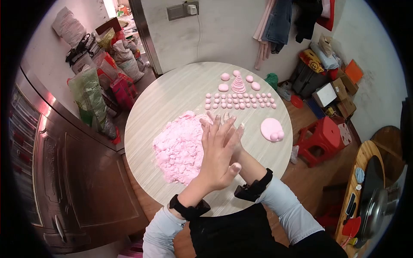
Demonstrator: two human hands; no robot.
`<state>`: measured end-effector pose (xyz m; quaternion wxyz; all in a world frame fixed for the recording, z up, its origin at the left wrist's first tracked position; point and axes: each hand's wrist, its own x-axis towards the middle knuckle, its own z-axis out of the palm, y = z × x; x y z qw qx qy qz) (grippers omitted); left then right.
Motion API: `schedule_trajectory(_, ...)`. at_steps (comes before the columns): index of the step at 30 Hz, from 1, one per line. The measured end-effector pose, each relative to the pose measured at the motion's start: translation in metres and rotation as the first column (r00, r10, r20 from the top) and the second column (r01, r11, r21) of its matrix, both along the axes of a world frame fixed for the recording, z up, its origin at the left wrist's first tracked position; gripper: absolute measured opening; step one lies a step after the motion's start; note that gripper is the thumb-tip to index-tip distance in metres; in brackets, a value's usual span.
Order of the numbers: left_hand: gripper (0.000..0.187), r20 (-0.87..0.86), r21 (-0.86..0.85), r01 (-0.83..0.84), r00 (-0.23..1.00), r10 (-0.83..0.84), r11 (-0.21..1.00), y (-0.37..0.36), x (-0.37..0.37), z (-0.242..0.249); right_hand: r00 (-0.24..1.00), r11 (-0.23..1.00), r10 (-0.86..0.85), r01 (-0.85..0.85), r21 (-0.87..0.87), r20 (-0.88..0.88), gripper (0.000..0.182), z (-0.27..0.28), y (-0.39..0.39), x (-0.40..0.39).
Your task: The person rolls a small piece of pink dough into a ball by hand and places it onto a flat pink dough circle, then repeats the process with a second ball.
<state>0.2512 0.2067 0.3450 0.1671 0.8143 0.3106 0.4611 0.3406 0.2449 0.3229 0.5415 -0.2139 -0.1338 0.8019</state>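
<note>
Above the round table, my left hand (218,157) lies across my right hand (237,145), palm towards palm. The fingers of both are stretched out and partly crossed, and pink residue shows on the fingertips. Whatever may be between the palms is hidden. Just left of the hands is a large heap of crumbly pink dough (178,148). Beyond them sit rows of small pink balls (241,105). Farther back stands a tiered pink cone (238,84) with several larger rounded lumps around it. A flat pink disc (271,128) with small balls on its edge lies to the right.
The round table (148,105) has a pale wood-grain top. A red plastic stool (320,139) stands to its right, near boxes (340,90) and a wooden counter with a pan lid (373,206). Filled bags (90,90) and a brown door (90,180) are on the left.
</note>
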Motion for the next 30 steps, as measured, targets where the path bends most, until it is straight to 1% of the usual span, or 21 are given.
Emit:
schedule_trajectory(1,0.077,0.054,-0.020,0.044,0.998,-0.043,0.999,-0.006,0.001,0.002,1.000,1.000,-0.009,0.009,0.003,0.004,0.063,0.003,-0.007,-0.002)
schedule_trajectory(2,0.080,0.123,-0.030,0.063,0.991,-0.059,0.998,-0.009,-0.003,-0.001,0.993,0.989,0.022,-0.038,0.141,0.117,0.065,0.001,-0.018,-0.004)
schedule_trajectory(3,0.080,0.126,-0.028,0.068,0.990,-0.064,0.997,-0.013,-0.004,-0.005,0.972,0.959,0.039,-0.101,0.266,0.230,0.067,0.005,-0.030,-0.006)
schedule_trajectory(4,0.081,0.160,-0.011,0.051,0.986,-0.048,0.999,-0.016,-0.007,-0.012,0.973,0.959,0.036,-0.098,0.264,0.229,0.067,0.012,-0.043,-0.006)
schedule_trajectory(6,0.081,0.221,0.010,0.012,0.975,-0.014,1.000,-0.025,-0.014,-0.028,0.960,0.892,0.133,-0.224,0.393,0.245,0.069,0.035,-0.070,-0.011)
schedule_trajectory(7,0.082,0.250,0.022,-0.008,0.968,0.002,1.000,-0.028,-0.017,-0.035,0.962,0.894,0.132,-0.219,0.391,0.238,0.069,0.029,-0.072,-0.014)
schedule_trajectory(9,0.083,0.312,0.054,-0.048,0.950,0.028,0.997,-0.029,-0.020,-0.039,0.960,0.880,0.003,-0.135,0.455,0.279,0.070,0.019,-0.071,-0.019)
schedule_trajectory(11,0.084,0.311,0.072,-0.025,0.950,0.001,0.997,-0.029,-0.019,-0.041,0.970,0.878,0.000,-0.117,0.465,0.244,0.068,0.002,-0.060,-0.020)
schedule_trajectory(13,0.086,0.307,-0.082,-0.010,0.951,0.035,0.997,-0.034,-0.018,-0.052,0.878,0.838,-0.178,-0.102,0.537,0.445,0.067,-0.046,-0.036,-0.024)
schedule_trajectory(14,0.087,0.396,-0.070,0.028,0.918,0.002,0.997,-0.031,-0.018,-0.050,0.794,0.825,-0.227,-0.151,0.544,0.564,0.073,-0.044,-0.038,-0.024)
schedule_trajectory(15,0.087,0.397,-0.071,0.029,0.918,0.002,0.997,-0.025,-0.020,-0.049,0.794,0.826,-0.226,-0.151,0.543,0.564,0.073,-0.046,-0.044,-0.027)
schedule_trajectory(17,0.089,0.407,-0.214,-0.096,0.896,0.178,0.972,-0.013,-0.028,-0.048,0.779,0.748,-0.269,-0.201,0.632,0.566,0.072,-0.047,-0.058,-0.034)
schedule_trajectory(19,0.090,0.402,-0.246,-0.051,0.903,0.150,0.968,-0.016,-0.025,-0.054,0.800,0.758,-0.272,-0.165,0.631,0.535,0.070,-0.028,-0.048,-0.029)
schedule_trajectory(21,0.090,0.409,-0.297,0.048,0.909,0.081,0.954,-0.030,-0.017,-0.045,0.852,0.780,-0.295,-0.048,0.624,0.433,0.071,-0.023,-0.032,-0.028)
schedule_trajectory(22,0.091,0.411,-0.260,0.063,0.910,0.051,0.964,-0.033,-0.016,-0.031,0.788,0.759,-0.311,-0.130,0.638,0.531,0.071,-0.040,-0.025,-0.027)
schedule_trajectory(23,0.091,0.404,-0.273,0.059,0.913,0.059,0.960,-0.029,-0.020,-0.031,0.792,0.767,-0.302,-0.128,0.628,0.530,0.071,-0.049,-0.031,-0.031)
schedule_trajectory(25,0.091,0.470,-0.271,-0.036,0.867,0.165,0.962,-0.013,-0.030,-0.032,0.753,0.757,-0.264,-0.226,0.613,0.603,0.070,-0.060,-0.043,-0.037)
schedule_trajectory(26,0.090,0.456,-0.260,-0.065,0.871,0.182,0.963,-0.006,-0.034,-0.043,0.846,0.780,-0.193,-0.175,0.601,0.497,0.069,-0.048,-0.052,-0.043)
schedule_trajectory(27,0.090,0.457,-0.267,-0.069,0.869,0.189,0.961,-0.007,-0.034,-0.043,0.846,0.783,-0.186,-0.180,0.595,0.500,0.069,-0.039,-0.051,-0.041)
schedule_trajectory(29,0.091,0.456,-0.250,-0.043,0.876,0.157,0.967,-0.011,-0.032,-0.039,0.870,0.789,-0.249,-0.073,0.611,0.426,0.069,-0.026,-0.035,-0.036)
schedule_trajectory(30,0.091,0.455,-0.240,-0.028,0.879,0.139,0.970,-0.013,-0.030,-0.036,0.871,0.805,-0.233,-0.077,0.589,0.432,0.068,-0.033,-0.026,-0.034)
